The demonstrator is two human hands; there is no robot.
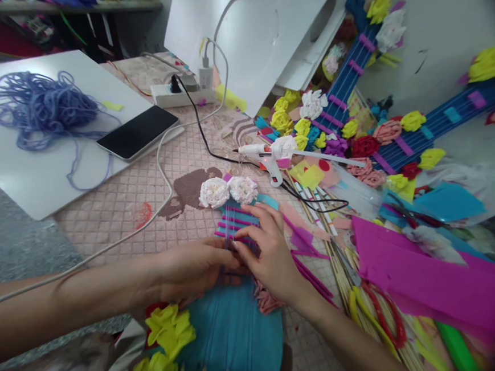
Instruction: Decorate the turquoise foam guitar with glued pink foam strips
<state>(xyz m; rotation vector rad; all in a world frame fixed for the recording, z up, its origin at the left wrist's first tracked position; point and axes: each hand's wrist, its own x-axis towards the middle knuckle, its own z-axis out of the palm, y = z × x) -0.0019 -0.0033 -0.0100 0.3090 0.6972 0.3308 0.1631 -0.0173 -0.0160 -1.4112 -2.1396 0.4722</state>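
I have the blue toy guitar (pixel 240 333) under both hands, its body nearest me, its long axis running away and the neck pointing past its white flowers (pixel 242 189) toward the glue gun (pixel 254 150). My left hand (pixel 202 265) and right hand (pixel 272 250) meet at the strings, fingers bent; I can't tell what they grip.

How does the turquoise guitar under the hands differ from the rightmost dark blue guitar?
The left hand and right hand are at the turquoise guitar; neither touches the dark blue guitar. The turquoise guitar's visible crossbars are magenta; the dark blue guitar mixes purple and light blue. Both have strings and flowers.
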